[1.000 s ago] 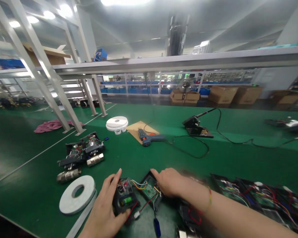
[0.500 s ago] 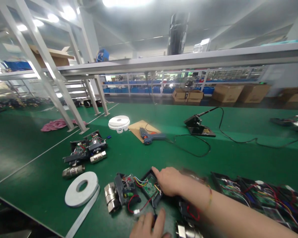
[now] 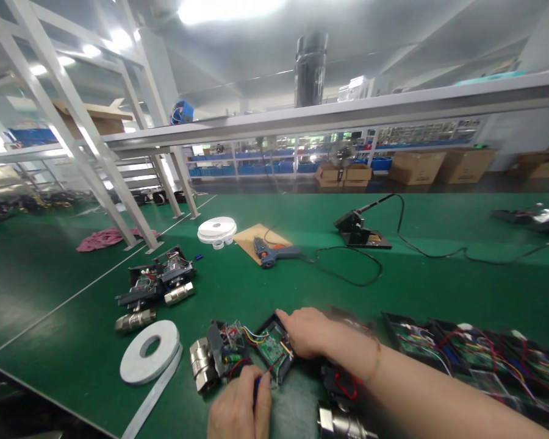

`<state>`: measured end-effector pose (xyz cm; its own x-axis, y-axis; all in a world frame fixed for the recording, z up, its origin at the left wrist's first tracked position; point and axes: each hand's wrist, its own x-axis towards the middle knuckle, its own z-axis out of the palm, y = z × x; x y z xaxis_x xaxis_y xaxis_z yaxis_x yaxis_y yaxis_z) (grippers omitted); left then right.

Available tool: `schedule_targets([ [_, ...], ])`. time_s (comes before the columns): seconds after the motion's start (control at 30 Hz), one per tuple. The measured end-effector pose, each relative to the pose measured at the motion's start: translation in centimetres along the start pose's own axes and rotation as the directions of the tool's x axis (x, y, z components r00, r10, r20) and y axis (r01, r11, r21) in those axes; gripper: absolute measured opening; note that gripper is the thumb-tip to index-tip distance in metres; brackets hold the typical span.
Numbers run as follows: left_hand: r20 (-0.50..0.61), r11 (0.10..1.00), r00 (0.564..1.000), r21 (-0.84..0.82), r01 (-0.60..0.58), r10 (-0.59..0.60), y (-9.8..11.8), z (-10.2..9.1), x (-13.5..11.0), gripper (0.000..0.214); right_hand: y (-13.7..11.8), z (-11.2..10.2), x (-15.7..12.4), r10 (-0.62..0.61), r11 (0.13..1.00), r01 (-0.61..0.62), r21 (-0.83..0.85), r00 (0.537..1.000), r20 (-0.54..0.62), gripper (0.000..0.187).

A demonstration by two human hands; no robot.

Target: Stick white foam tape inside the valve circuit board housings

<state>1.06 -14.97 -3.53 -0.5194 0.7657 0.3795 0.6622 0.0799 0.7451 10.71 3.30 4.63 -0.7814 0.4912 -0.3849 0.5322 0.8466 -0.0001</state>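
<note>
My right hand (image 3: 307, 332) rests on the edge of an open black case with a green circuit board (image 3: 271, 347), pinning it to the green table. Coloured wires link that board to a black valve unit (image 3: 219, 356) with a metal fitting (image 3: 199, 369) on its left. My left hand (image 3: 240, 408) is at the bottom edge, fingers closed around a small blue-handled tool (image 3: 256, 385) whose tip points toward the board.
A white tape roll (image 3: 150, 360) lies left of the unit, more valve assemblies (image 3: 158, 283) beyond it. Further back lie a glue gun (image 3: 274, 253) on cardboard, a soldering iron stand (image 3: 359, 231) with cables, and stacked white rolls (image 3: 216, 230). Wired boards (image 3: 462, 353) crowd the right; a metal fitting (image 3: 341, 424) sits near my right arm.
My left hand let go of the valve unit, dropped to the blue tool near the table's front and picked it up, bringing it toward the board. My right hand stayed on the case.
</note>
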Motion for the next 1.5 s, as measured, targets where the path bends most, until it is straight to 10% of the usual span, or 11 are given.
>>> schedule_targets([
  [0.07,0.054,0.999,0.998,0.023,-0.044,0.043,0.1,-0.9,0.9,0.042,0.1,0.1,0.0,-0.006,1.0,0.006,0.001,1.0,-0.003,0.061],
  [0.17,0.213,0.964,0.966,-0.187,0.189,-0.148,1.0,-1.4,1.6,0.048,0.1,0.3,0.1,-0.01,1.0,0.01,0.009,1.0,-0.004,0.059],
  [0.3,0.401,0.599,0.806,-0.538,0.592,-0.436,2.8,-0.6,1.5,0.071,0.1,0.4,0.2,-0.014,0.999,0.015,0.036,1.0,-0.017,0.056],
  [0.4,0.456,0.333,0.736,-0.684,0.649,-0.499,3.5,0.1,1.5,0.069,0.5,-0.2,-0.2,-0.04,0.996,0.043,0.076,0.998,-0.039,0.048],
  [0.53,0.479,0.189,0.706,-0.742,0.643,-0.522,3.2,0.3,1.7,0.062,0.9,-2.2,-2.3,-0.069,0.987,0.093,0.128,0.981,-0.182,0.047],
  [0.73,0.485,0.275,0.74,-0.715,0.643,-0.467,3.0,1.2,2.1,0.075,-1.4,-2.5,-5.9,-0.295,0.853,0.402,0.334,0.898,-0.326,0.026],
  [0.93,0.416,0.428,0.791,-0.677,0.598,-0.448,3.7,1.5,1.1,0.083,-2.2,0.8,-4.4,-0.185,0.766,0.377,0.521,0.905,-0.384,0.015],
  [1.03,-0.028,0.848,0.929,-0.419,0.324,-0.369,2.0,-2.0,1.3,0.067,-1.7,1.4,-3.9,-0.149,0.769,0.359,0.529,0.905,-0.399,0.022],
  [1.1,-0.368,0.989,0.923,0.048,0.139,-0.112,-0.6,-5.2,2.3,0.05,-1.4,1.8,-4.0,-0.118,0.773,0.338,0.536,0.908,-0.402,0.025],
  [1.23,-0.459,0.863,0.889,0.447,0.238,-0.008,-6.7,-9.1,5.6,0.055,-1.2,2.6,-4.1,-0.068,0.76,0.305,0.574,0.916,-0.396,0.031],
  [1.5,-0.409,0.713,0.913,0.639,0.29,-0.005,-12.2,-7.7,7.0,0.056,-1.6,1.2,-4.7,-0.025,0.76,0.175,0.626,0.97,-0.24,0.043],
])
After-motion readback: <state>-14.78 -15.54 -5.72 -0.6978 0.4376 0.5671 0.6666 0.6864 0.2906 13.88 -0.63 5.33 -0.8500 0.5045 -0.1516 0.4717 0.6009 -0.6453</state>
